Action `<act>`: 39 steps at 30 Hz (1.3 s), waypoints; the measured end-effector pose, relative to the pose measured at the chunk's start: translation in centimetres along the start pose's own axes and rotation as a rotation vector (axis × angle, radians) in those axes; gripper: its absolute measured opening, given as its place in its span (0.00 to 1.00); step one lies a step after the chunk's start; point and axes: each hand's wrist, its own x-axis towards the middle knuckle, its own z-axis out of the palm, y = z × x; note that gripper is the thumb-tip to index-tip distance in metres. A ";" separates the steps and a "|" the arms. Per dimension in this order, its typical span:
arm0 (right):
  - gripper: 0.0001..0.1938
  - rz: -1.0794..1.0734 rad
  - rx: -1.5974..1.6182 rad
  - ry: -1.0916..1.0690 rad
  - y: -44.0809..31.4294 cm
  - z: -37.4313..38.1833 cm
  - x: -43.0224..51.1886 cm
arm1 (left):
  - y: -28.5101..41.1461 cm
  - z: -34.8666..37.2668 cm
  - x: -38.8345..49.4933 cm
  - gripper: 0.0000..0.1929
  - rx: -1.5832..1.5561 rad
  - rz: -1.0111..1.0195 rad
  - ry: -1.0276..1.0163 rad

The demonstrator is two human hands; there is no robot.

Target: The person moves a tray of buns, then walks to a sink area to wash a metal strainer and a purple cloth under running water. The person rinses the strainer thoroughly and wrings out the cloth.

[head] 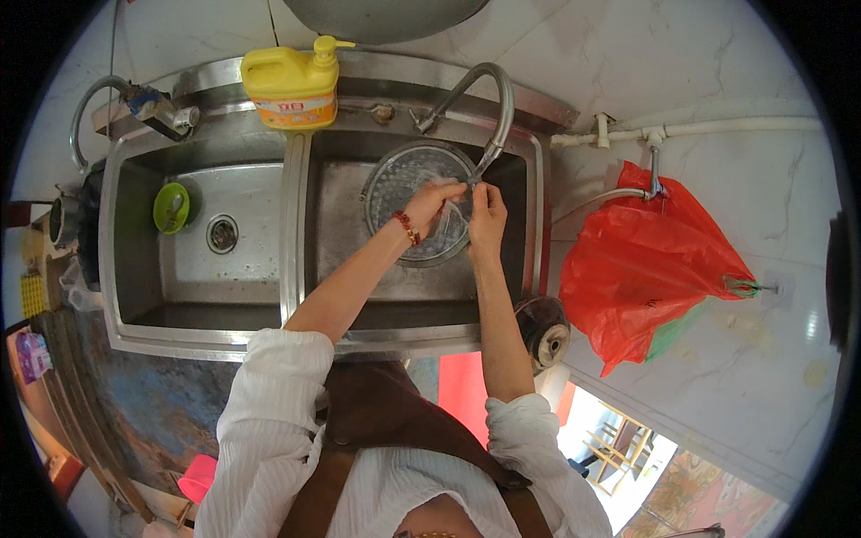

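Observation:
In the right basin of a steel double sink (293, 202), a round metal strainer or pan (397, 181) with a patterned bottom lies beneath my hands. A curved metal faucet (504, 101) reaches over it, its spout end close to my fingertips. My left hand (432, 205), with a beaded bracelet at the wrist, is beside the spout with its fingers bent. Just to its right, my right hand (487, 215) is raised with fingers bent and close together. Something clear, water or thin plastic, shows between the hands; whether either hand grips anything is not clear.
A yellow detergent pump bottle (292, 91) stands on the sink's back ledge. The left basin holds a green bowl (172, 208) with a spoon-like utensil in it, near a drain (222, 233). A second faucet (144, 104) is at the back left. Red plastic bags (652, 262) hang on the right wall.

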 end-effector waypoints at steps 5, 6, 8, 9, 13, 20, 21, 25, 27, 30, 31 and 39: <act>0.14 0.082 0.103 0.028 -0.1 0.0 1.2 | -0.7 0.1 -1.3 0.09 -0.249 -0.120 0.038; 0.14 0.044 0.062 0.015 -0.2 0.0 1.7 | -0.7 -0.2 -1.4 0.09 -0.213 -0.150 0.014; 0.14 -0.036 -0.022 -0.009 -0.6 -0.1 2.4 | -0.5 0.3 -1.5 0.09 -0.174 -0.154 0.004; 0.13 -0.025 -0.007 -0.034 -0.6 0.0 2.4 | -0.3 0.7 -1.6 0.10 -0.155 -0.155 -0.003; 0.14 0.005 0.021 -0.092 -0.6 0.7 1.3 | -0.8 -0.3 0.2 0.12 0.066 -0.075 -0.016; 0.14 -0.049 -0.078 -0.041 -0.1 -0.6 2.6 | -3.7 1.4 -0.4 0.10 0.058 0.065 -0.013; 0.14 -0.041 -0.098 -0.038 -0.4 -0.9 3.1 | -3.0 2.0 -1.1 0.09 0.104 0.097 -0.070; 0.16 -0.004 -0.131 -0.100 -2.1 -1.5 4.2 | -0.8 1.3 -1.9 0.08 0.563 0.001 -0.347; 0.16 0.084 -0.046 -0.176 -2.4 -1.5 4.1 | -0.3 0.2 -1.9 0.08 0.488 -0.099 -0.407; 0.16 0.070 -0.048 -0.132 -2.3 -1.0 3.0 | -0.6 0.3 -2.1 0.07 0.149 -0.129 -0.244; 0.16 0.066 -0.054 -0.151 -2.3 -1.1 3.2 | -0.8 0.3 -2.1 0.07 -0.002 -0.117 -0.148; 0.19 0.109 -0.144 -0.204 -4.2 0.3 4.0 | -1.3 0.7 -1.6 0.08 -0.060 -0.017 -0.026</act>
